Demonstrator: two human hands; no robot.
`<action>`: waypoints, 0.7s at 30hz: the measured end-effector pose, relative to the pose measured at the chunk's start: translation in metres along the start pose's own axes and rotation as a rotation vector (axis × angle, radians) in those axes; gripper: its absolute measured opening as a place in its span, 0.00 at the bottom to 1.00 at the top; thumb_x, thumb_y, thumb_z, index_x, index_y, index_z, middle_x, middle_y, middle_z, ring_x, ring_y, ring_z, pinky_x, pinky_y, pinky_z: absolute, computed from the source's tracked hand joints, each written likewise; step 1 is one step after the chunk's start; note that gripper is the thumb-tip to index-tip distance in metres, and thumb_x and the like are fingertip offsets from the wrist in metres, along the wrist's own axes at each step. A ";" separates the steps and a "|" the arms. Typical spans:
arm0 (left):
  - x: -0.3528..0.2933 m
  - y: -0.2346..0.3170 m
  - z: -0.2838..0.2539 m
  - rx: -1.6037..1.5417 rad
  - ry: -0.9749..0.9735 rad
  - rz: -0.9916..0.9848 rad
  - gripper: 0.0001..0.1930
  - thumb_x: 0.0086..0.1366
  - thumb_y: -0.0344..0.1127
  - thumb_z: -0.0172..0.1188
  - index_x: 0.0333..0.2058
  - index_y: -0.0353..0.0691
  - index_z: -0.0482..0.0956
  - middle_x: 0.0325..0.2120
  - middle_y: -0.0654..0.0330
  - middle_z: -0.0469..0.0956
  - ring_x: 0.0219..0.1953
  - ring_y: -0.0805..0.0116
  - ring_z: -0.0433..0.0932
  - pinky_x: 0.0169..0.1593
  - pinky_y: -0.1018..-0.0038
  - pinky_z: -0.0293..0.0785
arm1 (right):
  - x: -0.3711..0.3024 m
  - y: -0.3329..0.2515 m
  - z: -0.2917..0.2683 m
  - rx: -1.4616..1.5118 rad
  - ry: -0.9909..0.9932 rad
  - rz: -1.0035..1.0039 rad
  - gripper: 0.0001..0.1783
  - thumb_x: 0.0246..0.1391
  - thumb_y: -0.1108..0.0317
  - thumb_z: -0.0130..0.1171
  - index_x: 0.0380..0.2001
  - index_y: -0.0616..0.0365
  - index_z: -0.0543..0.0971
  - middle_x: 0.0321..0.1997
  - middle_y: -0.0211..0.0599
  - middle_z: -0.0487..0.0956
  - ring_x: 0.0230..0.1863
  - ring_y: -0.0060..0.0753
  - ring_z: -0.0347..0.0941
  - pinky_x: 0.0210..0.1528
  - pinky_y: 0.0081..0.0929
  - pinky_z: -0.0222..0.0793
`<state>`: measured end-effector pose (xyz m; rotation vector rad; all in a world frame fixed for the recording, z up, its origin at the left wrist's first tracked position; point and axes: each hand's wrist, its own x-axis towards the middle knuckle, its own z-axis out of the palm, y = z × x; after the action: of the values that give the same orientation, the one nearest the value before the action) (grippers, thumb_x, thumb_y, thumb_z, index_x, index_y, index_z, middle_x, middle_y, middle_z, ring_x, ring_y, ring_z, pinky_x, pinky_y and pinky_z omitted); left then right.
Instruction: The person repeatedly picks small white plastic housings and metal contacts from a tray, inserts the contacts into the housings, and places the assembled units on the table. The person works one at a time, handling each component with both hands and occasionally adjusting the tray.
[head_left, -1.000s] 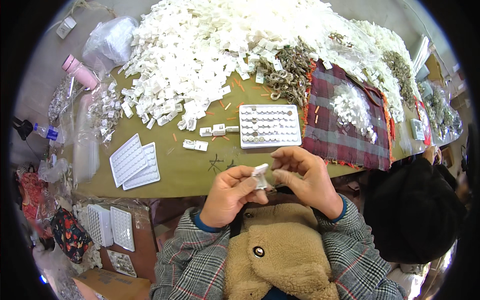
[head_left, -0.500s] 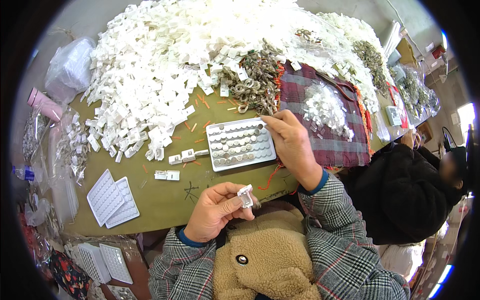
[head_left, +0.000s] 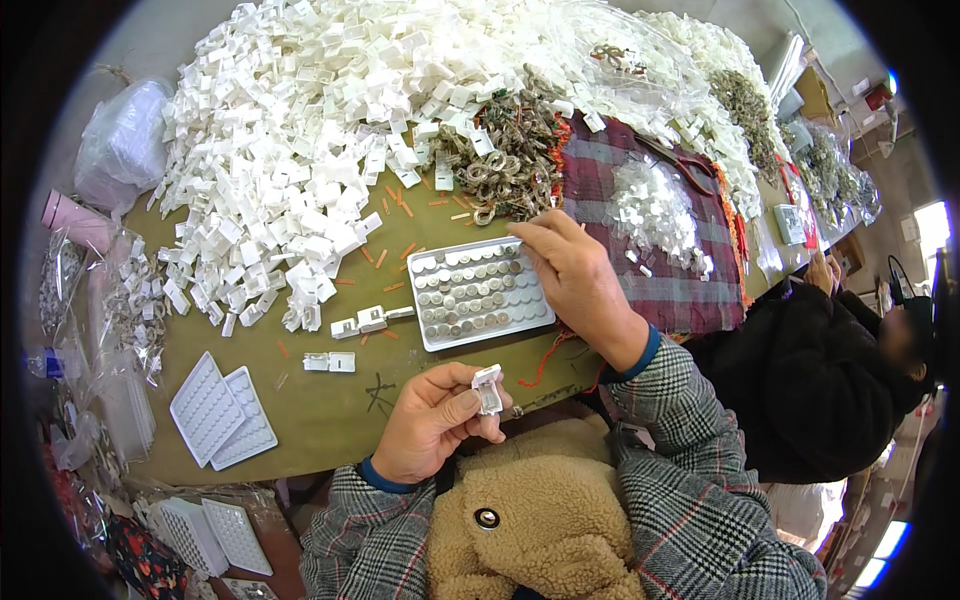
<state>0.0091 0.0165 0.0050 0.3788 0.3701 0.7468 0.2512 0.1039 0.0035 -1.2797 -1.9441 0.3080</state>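
A small open white plastic housing [head_left: 487, 391] is pinched between the thumb and fingers of my left hand [head_left: 437, 420], near the table's front edge. My right hand [head_left: 582, 278] reaches over the far right corner of a white tray [head_left: 437, 345]. Its thumb and index finger are pressed together there; what they hold, if anything, is too small to make out. Rows of round silver button cells [head_left: 462, 302] sit in the tray's pockets, and some pockets on the right are bare. Left of the tray lie more white housings [head_left: 358, 322], one of them [head_left: 329, 362] nearer me.
A huge heap of white housings [head_left: 270, 190] covers the far left. Beside it are a pile of wire coils [head_left: 500, 150], orange strips [head_left: 381, 258], a plaid cloth [head_left: 610, 165] with small white pieces [head_left: 655, 215], scissors [head_left: 690, 175], and two trays [head_left: 208, 410]. Another person [head_left: 820, 380] sits right.
My right hand has shifted slightly left along the tray's far edge. The left hand keeps hold of the housing, nearly unmoved. The whole view has shifted a little.
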 end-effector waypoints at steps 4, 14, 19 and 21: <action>-0.002 -0.001 0.000 0.024 0.022 0.018 0.14 0.72 0.29 0.54 0.53 0.30 0.74 0.42 0.47 0.80 0.34 0.68 0.82 0.43 0.67 0.85 | 0.009 -0.010 -0.004 -0.043 -0.112 -0.012 0.17 0.49 0.82 0.54 0.44 0.60 0.80 0.38 0.44 0.76 0.39 0.51 0.77 0.40 0.38 0.75; -0.007 -0.012 0.007 -0.036 0.123 0.144 0.17 0.73 0.32 0.52 0.56 0.29 0.71 0.42 0.50 0.79 0.35 0.69 0.82 0.43 0.67 0.85 | 0.019 -0.064 -0.026 -0.068 -0.034 -0.005 0.08 0.52 0.82 0.54 0.36 0.63 0.75 0.35 0.46 0.73 0.36 0.53 0.74 0.37 0.39 0.73; -0.010 -0.019 0.013 -0.043 0.119 0.215 0.15 0.74 0.30 0.51 0.55 0.31 0.73 0.42 0.53 0.80 0.38 0.69 0.83 0.47 0.67 0.85 | -0.011 -0.100 -0.031 0.274 -0.091 -0.106 0.08 0.50 0.82 0.62 0.35 0.64 0.78 0.37 0.44 0.76 0.35 0.43 0.77 0.37 0.32 0.74; -0.011 -0.021 0.014 -0.006 0.124 0.238 0.15 0.74 0.30 0.52 0.55 0.31 0.73 0.41 0.55 0.81 0.38 0.70 0.82 0.48 0.67 0.85 | -0.026 -0.111 -0.030 0.326 -0.117 -0.120 0.10 0.51 0.81 0.60 0.38 0.65 0.77 0.39 0.44 0.74 0.35 0.44 0.77 0.37 0.32 0.75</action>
<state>0.0204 -0.0082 0.0100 0.3753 0.4442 1.0073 0.2030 0.0236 0.0752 -0.9480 -1.9606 0.6233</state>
